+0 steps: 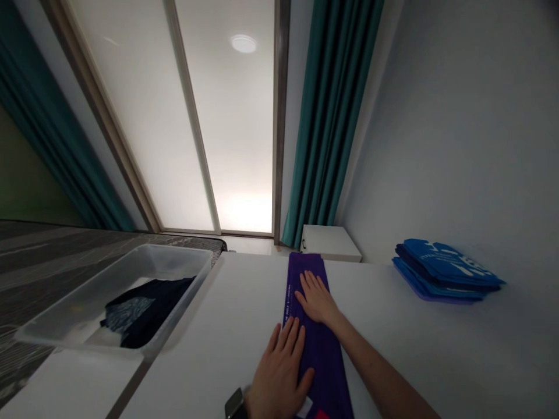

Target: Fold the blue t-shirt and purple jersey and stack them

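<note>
A long strip of folded purple fabric (pixel 323 361) lies flat on the white table (pixel 236 314), with small white print along its left edge and white and red patches near the front. My left hand (pixel 283 366) rests on its left edge, palm down, fingers stretched out. Farther up the strip, my right hand (pixel 315 297) lies flat on the fabric with its fingers spread. Neither hand grips anything. A dark watch (pixel 236 404) sits on my left wrist.
On the right of the table is a stack of folded blue fabric pieces (pixel 449 267) with white print. A translucent plastic bin (pixel 174 256) at left holds dark clothing (pixel 152 308). Beyond the table's far edge stand a white cabinet (pixel 329 241) and teal curtains (pixel 332 128).
</note>
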Action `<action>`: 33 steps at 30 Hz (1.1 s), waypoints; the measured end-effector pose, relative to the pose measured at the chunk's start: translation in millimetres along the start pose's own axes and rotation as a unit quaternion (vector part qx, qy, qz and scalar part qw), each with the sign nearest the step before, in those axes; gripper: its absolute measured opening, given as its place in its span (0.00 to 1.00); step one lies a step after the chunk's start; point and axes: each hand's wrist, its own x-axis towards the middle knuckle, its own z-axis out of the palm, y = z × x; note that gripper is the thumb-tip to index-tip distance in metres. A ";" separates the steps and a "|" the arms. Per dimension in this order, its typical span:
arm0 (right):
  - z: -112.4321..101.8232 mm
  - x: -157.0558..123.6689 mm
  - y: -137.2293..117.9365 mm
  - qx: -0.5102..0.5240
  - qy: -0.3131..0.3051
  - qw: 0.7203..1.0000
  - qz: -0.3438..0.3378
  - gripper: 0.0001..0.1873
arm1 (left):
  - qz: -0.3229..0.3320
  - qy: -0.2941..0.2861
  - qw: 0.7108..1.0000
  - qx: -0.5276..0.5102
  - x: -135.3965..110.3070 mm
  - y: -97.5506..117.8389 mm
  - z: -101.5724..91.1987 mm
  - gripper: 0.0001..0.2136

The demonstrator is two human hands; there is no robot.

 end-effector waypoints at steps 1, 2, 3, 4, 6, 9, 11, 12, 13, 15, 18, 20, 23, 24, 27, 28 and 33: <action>-0.3 2.7 -0.2 0.001 -0.001 1.000 -0.005 0.37 | -0.003 0.000 1.000 0.000 -0.3 0.6 0.7 0.33; -0.8 4.7 -0.3 0.002 -0.001 1.000 -0.009 0.37 | -0.002 0.003 1.000 0.000 -0.8 0.6 1.0 0.33; -1.6 5.8 -0.3 0.003 0.000 1.000 -0.011 0.38 | 0.000 0.007 1.000 -0.001 -1.4 0.0 0.9 0.33; -2.8 5.9 -0.5 0.004 0.003 1.000 -0.012 0.37 | 0.005 0.012 1.000 -0.003 -2.0 -1.3 0.2 0.33; -5.9 2.8 -1.8 0.003 0.012 1.000 -0.008 0.37 | 0.012 0.019 1.000 -0.007 -2.1 -6.6 -2.7 0.32; -10.4 -12.0 -7.6 -0.004 0.024 1.000 -0.010 0.36 | 0.017 0.024 1.000 -0.008 4.1 -22.6 -9.9 0.29; -11.6 -28.5 -13.7 -0.002 0.026 1.000 -0.010 0.36 | 0.024 0.031 0.999 -0.006 13.2 -37.6 -15.1 0.28; -11.6 -38.1 -16.9 0.002 0.024 1.000 -0.009 0.36 | 0.029 0.034 0.999 -0.005 18.9 -45.6 -17.4 0.27; -11.4 -47.9 -19.9 0.007 0.019 1.000 -0.011 0.36 | 0.032 0.036 0.999 -0.003 24.9 -53.3 -19.4 0.27; -10.9 -66.5 -24.3 0.017 0.007 1.000 -0.019 0.37 | 0.043 0.036 0.998 0.004 36.9 -66.9 -22.1 0.26; -11.4 -84.8 -26.0 0.032 -0.004 0.999 -0.031 0.38 | 0.062 0.036 0.997 0.025 50.8 -79.3 -23.4 0.26; -12.8 -89.0 -24.6 0.038 -0.005 0.998 -0.039 0.38 | 0.063 0.031 0.997 0.039 55.6 -82.2 -23.6 0.26; -15.7 -87.9 -22.1 0.044 -0.009 0.998 -0.046 0.37 | 0.062 0.024 0.996 0.052 56.9 -82.1 -24.3 0.27; -16.7 -87.2 -21.8 0.045 -0.009 0.998 -0.047 0.37 | 0.064 0.024 0.996 0.053 56.1 -81.7 -24.6 0.27; -19.6 -89.4 -23.7 0.044 -0.008 0.998 -0.047 0.36 | 0.071 0.026 0.996 0.054 50.8 -80.5 -25.4 0.28; -20.4 -92.0 -25.3 0.043 -0.008 0.998 -0.048 0.37 | 0.071 0.026 0.996 0.053 47.9 -80.0 -25.6 0.29; -22.9 -113.6 -39.4 0.055 -0.008 0.995 -0.079 0.39 | 0.080 0.018 0.996 0.039 25.8 -72.0 -27.6 0.32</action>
